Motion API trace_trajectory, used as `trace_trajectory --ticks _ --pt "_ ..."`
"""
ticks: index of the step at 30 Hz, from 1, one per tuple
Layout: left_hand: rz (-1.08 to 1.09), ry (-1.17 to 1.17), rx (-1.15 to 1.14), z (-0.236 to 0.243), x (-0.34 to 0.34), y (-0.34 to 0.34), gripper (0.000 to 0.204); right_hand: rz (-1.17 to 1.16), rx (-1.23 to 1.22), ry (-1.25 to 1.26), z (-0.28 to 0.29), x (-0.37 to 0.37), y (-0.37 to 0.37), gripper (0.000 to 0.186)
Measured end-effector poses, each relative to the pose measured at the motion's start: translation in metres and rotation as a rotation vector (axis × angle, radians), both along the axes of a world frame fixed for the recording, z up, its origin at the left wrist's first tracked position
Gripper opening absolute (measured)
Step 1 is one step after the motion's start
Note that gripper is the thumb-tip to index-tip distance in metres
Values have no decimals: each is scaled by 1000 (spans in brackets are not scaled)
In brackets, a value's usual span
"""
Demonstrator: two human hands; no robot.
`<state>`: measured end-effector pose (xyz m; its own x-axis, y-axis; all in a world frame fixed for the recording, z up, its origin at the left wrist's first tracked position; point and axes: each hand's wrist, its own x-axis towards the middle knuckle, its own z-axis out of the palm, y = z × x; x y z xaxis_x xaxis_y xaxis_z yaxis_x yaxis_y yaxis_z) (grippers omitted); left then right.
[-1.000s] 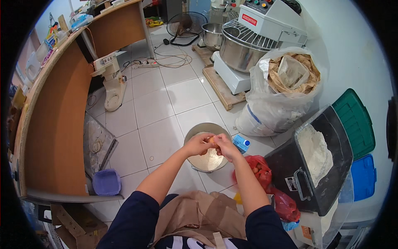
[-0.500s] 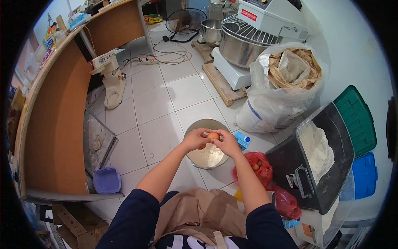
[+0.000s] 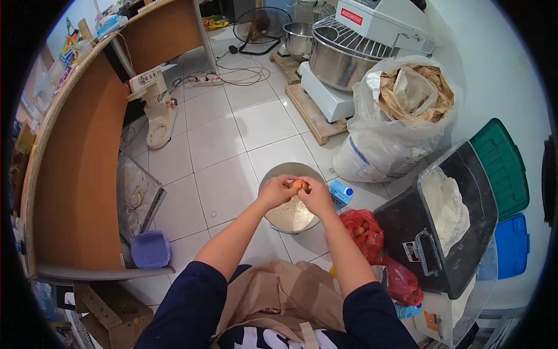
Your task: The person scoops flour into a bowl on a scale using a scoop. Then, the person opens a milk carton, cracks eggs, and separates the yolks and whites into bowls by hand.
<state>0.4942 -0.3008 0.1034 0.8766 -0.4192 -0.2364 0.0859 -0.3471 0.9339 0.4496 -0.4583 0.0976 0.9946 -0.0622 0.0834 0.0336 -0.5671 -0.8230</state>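
Over a round metal pot (image 3: 292, 168) on the tiled floor, both my hands meet around a brown egg (image 3: 299, 184). Its shell looks broken, with a jagged edge between my fingertips. My left hand (image 3: 276, 191) grips it from the left with bent fingers. From the other side my right hand (image 3: 317, 196) pinches it. White powder, likely flour (image 3: 292, 217), covers the pot's bottom. A blue carton (image 3: 340, 193) with a dark blue cap stands just right of the pot. Nearer me, a red plastic bag (image 3: 361, 232) holds several brown eggs.
A black bin (image 3: 407, 232) of flour tilts at the right, with a green lid (image 3: 500, 166) behind. Farther back stand a large plastic-wrapped sack (image 3: 378, 151) and a dough mixer (image 3: 343, 61). A purple basket (image 3: 150, 251) sits beside the desk (image 3: 75, 174) at left.
The egg was whole half a second ago; its shell now looks broken open. My hands have risen slightly in view and turned a little around it.
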Motion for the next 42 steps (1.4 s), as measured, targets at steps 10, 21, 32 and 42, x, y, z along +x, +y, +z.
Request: trace_trajectory --ticks 10,21,32,42 --pt "-53 -192 159 -11 2 9 36 101 7 18 -2 -7 -2 39" --pt "-191 -860 220 53 1 12 42 73 -291 -446 45 -13 -1 49" --pt "-161 -170 6 31 -10 16 31 18 625 -200 -23 -36 19 39" --pt "-143 154 -75 26 -62 9 54 47 1951 210 -68 -126 2 40"
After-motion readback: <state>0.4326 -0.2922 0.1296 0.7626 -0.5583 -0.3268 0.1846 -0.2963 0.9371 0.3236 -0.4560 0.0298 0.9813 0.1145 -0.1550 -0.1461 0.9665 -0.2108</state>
